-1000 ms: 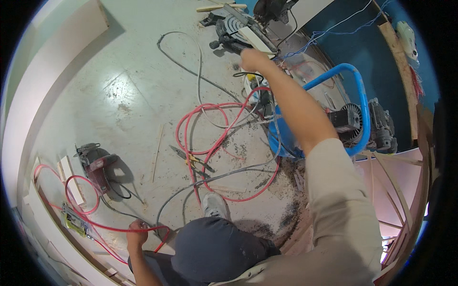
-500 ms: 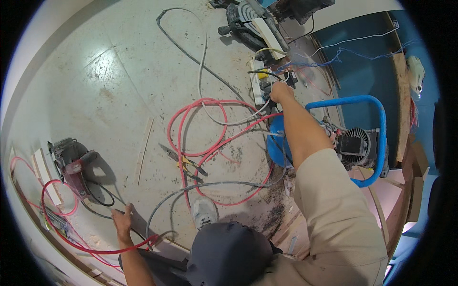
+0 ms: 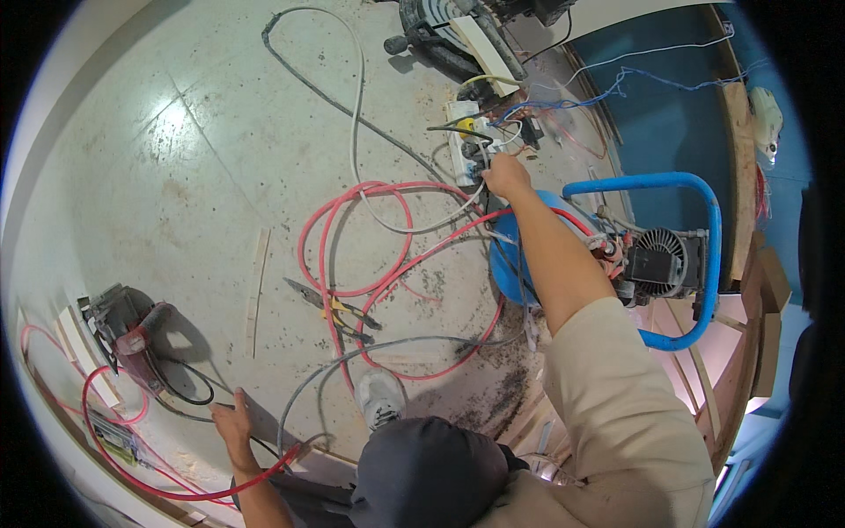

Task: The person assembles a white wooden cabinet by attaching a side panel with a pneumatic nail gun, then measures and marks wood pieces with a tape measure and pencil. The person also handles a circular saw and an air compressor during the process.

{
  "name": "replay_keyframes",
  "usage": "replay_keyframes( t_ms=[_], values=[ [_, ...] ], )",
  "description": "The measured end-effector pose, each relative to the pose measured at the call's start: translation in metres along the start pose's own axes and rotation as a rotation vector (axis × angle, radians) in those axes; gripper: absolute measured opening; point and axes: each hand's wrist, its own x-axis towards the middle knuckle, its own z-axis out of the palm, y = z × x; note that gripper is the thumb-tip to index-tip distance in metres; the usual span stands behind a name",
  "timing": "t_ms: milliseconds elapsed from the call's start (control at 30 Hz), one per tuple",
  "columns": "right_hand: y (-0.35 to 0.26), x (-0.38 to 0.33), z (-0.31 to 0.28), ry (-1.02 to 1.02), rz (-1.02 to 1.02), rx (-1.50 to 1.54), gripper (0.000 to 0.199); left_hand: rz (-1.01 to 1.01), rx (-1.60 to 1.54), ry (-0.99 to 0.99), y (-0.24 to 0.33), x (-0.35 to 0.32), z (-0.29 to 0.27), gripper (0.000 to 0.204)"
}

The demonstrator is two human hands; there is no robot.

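Note:
At the near end of a white power strip (image 3: pixel 461 145) on the floor, my right hand (image 3: pixel 508 175) reaches out with its fingers closed. Dark plugs and cords crowd that end, and the hand hides what it grips, if anything. My left hand (image 3: pixel 231 422) is low at the left, thumb and forefinger stretched apart. A black cord (image 3: pixel 187 414) runs past it from a dusty circular saw (image 3: pixel 132 339) lying on the floor. A red air hose (image 3: pixel 308 255) lies in loops between my hands.
A blue air compressor (image 3: pixel 510 264) with a tubular handle (image 3: pixel 709 255) stands under my right arm. Yellow-handled pliers (image 3: pixel 339 308) lie by the hose. A mitre saw (image 3: pixel 440 40) is at the far side. A thin wood strip (image 3: pixel 258 290) and a grey cord (image 3: pixel 308 79) are on the floor.
The whole view has shifted slightly. My right hand has drawn back a little from the power strip toward me. My left thumb and forefinger look more spread.

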Motion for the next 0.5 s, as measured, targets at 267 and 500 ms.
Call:
replay_keyframes(
  t_ms=[267, 500],
  values=[
    [-0.007, -0.002, -0.013, 0.099, -0.094, -0.014, 0.023, 0.003, 0.092, 0.028, 0.004, -0.001, 0.000, 0.074],
    [-0.012, -0.022, 0.011, 0.158, 0.036, 0.081, 0.027, 0.004, 0.090, 0.075, 0.001, -0.004, 0.004, 0.072]
  ],
)
